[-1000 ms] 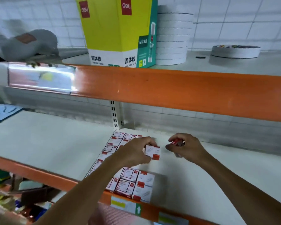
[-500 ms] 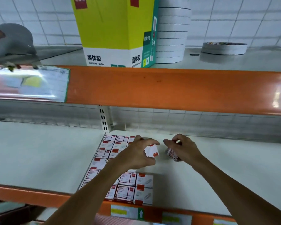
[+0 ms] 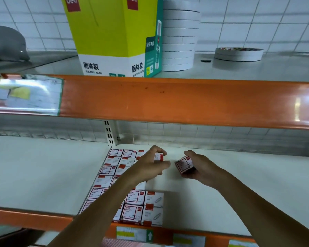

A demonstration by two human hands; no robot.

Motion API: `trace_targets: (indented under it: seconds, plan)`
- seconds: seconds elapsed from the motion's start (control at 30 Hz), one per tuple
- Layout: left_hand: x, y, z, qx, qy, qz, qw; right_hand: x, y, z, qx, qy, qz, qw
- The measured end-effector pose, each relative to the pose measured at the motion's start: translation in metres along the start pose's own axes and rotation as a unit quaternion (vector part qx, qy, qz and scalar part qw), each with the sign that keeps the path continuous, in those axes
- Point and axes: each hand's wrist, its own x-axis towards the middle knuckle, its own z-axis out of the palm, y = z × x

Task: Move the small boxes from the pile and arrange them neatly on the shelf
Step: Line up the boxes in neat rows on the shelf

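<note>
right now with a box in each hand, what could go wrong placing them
1. The left hand pinches its box by the edges right over the rows; a slip of that grip could knock placed boxes askew.
2. The right hand holds a tilted box; set down like that it may land crooked.
3. The front boxes sit at the shelf lip, and a forearm passes over them, so a nudge might tip one off.

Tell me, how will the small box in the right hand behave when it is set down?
The small box looks stiff and light: the right hand holds it easily. Its flat sides should sit stable on the shelf, not roll.
</note>
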Motion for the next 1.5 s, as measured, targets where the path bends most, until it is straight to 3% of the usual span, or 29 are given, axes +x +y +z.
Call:
trace_targets:
  seconds: [0.07,0.27,0.43,0.7,0.83,1.03,1.33,1.5]
  plan:
    - [0.001,-0.001,0.0,-0.051,0.013,-0.018,0.998,-0.001,0.001,0.001,0.026,-0.005,-0.006,1.0]
    - [-0.002,-0.004,-0.009,0.016,0.028,0.006,0.999,0.007,0.004,-0.005,-0.069,0.009,-0.037,0.997]
    - [-0.008,-0.005,-0.015,0.017,0.027,0.006,0.999,0.011,0.004,-0.006,-0.061,0.007,-0.066,0.996]
    - [-0.009,-0.014,-0.006,0.182,0.014,0.072,0.981,0.015,0.009,-0.007,-0.034,0.017,-0.078,0.996]
    - [-0.009,-0.02,-0.004,0.207,0.025,0.068,0.976,0.018,0.013,-0.002,-0.053,0.017,-0.079,0.995]
    - [-0.008,-0.021,-0.009,0.38,0.071,0.096,0.917,0.024,0.018,0.007,-0.11,0.044,-0.09,0.989]
    - [-0.006,-0.032,-0.026,0.405,-0.004,0.067,0.912,0.021,0.028,0.027,-0.218,0.108,-0.139,0.96]
    - [-0.004,-0.038,-0.027,0.393,0.0,0.083,0.916,0.017,0.039,0.04,-0.283,0.1,-0.169,0.939]
